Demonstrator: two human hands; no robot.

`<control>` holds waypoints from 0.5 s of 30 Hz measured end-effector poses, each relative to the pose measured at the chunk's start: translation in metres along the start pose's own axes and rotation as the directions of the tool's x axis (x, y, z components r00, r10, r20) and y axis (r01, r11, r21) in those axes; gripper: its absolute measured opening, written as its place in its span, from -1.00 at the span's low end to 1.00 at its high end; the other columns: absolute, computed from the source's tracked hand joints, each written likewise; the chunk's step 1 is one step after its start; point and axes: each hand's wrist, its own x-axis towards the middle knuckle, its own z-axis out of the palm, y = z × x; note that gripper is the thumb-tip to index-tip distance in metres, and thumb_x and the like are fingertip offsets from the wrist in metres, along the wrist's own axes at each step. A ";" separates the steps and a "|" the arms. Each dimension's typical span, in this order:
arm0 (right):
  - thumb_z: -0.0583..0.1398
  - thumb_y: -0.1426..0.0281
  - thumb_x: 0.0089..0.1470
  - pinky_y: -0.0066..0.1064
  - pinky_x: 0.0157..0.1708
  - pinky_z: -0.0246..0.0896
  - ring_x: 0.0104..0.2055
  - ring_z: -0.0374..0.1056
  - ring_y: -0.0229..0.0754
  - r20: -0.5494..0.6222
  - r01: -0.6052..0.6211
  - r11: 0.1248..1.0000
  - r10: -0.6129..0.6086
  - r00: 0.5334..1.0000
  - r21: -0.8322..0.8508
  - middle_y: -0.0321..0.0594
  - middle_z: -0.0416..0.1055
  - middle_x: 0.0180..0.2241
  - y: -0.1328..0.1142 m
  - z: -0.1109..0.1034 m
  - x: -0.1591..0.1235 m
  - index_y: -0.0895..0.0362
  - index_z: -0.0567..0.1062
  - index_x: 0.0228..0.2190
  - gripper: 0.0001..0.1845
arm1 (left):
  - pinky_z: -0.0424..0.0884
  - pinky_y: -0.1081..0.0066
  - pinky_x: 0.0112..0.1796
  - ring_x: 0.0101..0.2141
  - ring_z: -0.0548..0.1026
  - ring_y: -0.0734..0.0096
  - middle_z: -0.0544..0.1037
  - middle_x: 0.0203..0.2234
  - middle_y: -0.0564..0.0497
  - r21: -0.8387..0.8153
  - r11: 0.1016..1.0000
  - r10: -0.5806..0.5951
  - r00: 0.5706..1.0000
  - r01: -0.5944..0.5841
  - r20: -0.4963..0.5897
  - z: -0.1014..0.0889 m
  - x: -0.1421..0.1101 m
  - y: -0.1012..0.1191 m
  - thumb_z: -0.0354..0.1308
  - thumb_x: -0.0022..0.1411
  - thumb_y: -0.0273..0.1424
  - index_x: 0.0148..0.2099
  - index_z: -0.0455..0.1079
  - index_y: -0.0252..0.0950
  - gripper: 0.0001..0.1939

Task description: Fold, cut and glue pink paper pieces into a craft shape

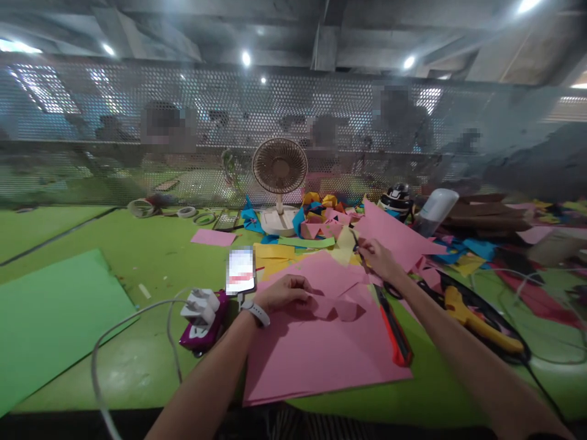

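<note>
My left hand point(287, 293), with a white watch band at the wrist, pinches the edge of a small cut piece of pink paper point(323, 305). This piece hovers over larger pink sheets point(316, 360) on the table and casts a shadow on them. My right hand point(375, 258) is closed round a dark pair of scissors point(393, 289), near the blades; a black handle loop shows below the fingers. Right of the pink sheets lies a red and black utility knife point(394, 333). Yellow paper strips point(275, 251) lie beyond my left hand.
A phone point(241, 269) and a purple power strip point(204, 330) with cables sit left. Behind stands a small fan point(280, 168) amid paper scraps point(321, 220). A yellow glue gun point(477, 321) rests in a black tray at right. Green paper point(59, 324) lies far left.
</note>
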 end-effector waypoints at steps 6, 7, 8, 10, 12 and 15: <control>-0.13 0.34 0.17 -0.45 -0.50 0.28 -0.45 0.41 -0.25 0.048 -0.005 0.981 -0.005 0.999 0.192 -0.12 0.46 -0.37 -0.010 0.010 0.007 0.17 0.31 -0.18 -0.69 | 0.22 0.53 -0.51 -0.57 0.34 0.57 0.45 -0.58 0.05 -0.004 1.000 0.003 1.000 -0.003 0.002 0.000 -0.001 0.002 0.26 -0.07 -0.45 -0.41 0.38 -0.40 -0.84; -0.11 0.34 0.17 -0.47 -0.54 0.27 -0.49 0.40 -0.27 0.075 0.010 0.980 -0.025 0.997 0.199 -0.14 0.46 -0.39 -0.014 0.013 0.007 0.17 0.33 -0.20 -0.70 | 0.23 0.53 -0.51 -0.57 0.35 0.57 0.46 -0.58 0.05 -0.005 1.000 0.002 1.000 -0.002 0.004 0.001 -0.001 0.002 0.26 -0.06 -0.44 -0.40 0.37 -0.40 -0.84; -0.09 0.34 0.16 -0.49 -0.57 0.25 -0.53 0.38 -0.28 0.103 0.029 0.980 -0.050 0.993 0.199 -0.17 0.46 -0.41 -0.018 0.018 0.007 0.17 0.35 -0.22 -0.71 | 0.24 0.53 -0.50 -0.57 0.35 0.57 0.46 -0.58 0.04 -0.006 1.000 0.001 1.000 -0.001 0.004 0.001 -0.002 0.003 0.26 -0.06 -0.43 -0.40 0.37 -0.40 -0.84; -0.04 0.32 0.15 -0.49 -0.58 0.23 -0.56 0.34 -0.29 0.151 0.084 0.980 -0.111 0.982 0.178 -0.20 0.46 -0.43 -0.030 0.027 0.006 0.16 0.39 -0.22 -0.71 | 0.25 0.52 -0.49 -0.56 0.36 0.56 0.47 -0.56 0.04 -0.007 1.000 -0.001 1.000 0.001 0.003 0.002 -0.002 0.004 0.26 -0.06 -0.41 -0.40 0.38 -0.40 -0.83; 0.01 0.33 0.13 -0.45 -0.47 0.26 -0.46 0.36 -0.26 0.181 0.158 0.977 -0.183 0.966 0.141 -0.20 0.47 -0.37 -0.042 0.038 0.004 0.15 0.41 -0.19 -0.73 | 0.24 0.53 -0.50 -0.57 0.36 0.57 0.47 -0.56 0.03 -0.006 1.000 -0.002 1.000 0.002 0.001 0.002 -0.002 0.004 0.27 -0.06 -0.40 -0.41 0.38 -0.40 -0.82; 0.05 0.40 0.11 -0.36 -0.16 0.23 -0.15 0.35 -0.16 0.202 0.276 0.959 -0.284 0.937 0.067 -0.14 0.44 -0.17 -0.058 0.054 0.003 0.13 0.42 -0.15 -0.73 | 0.23 0.53 -0.51 -0.58 0.35 0.57 0.48 -0.56 0.02 -0.007 1.000 -0.005 1.000 0.005 0.004 0.002 -0.002 0.004 0.27 -0.06 -0.40 -0.41 0.38 -0.41 -0.81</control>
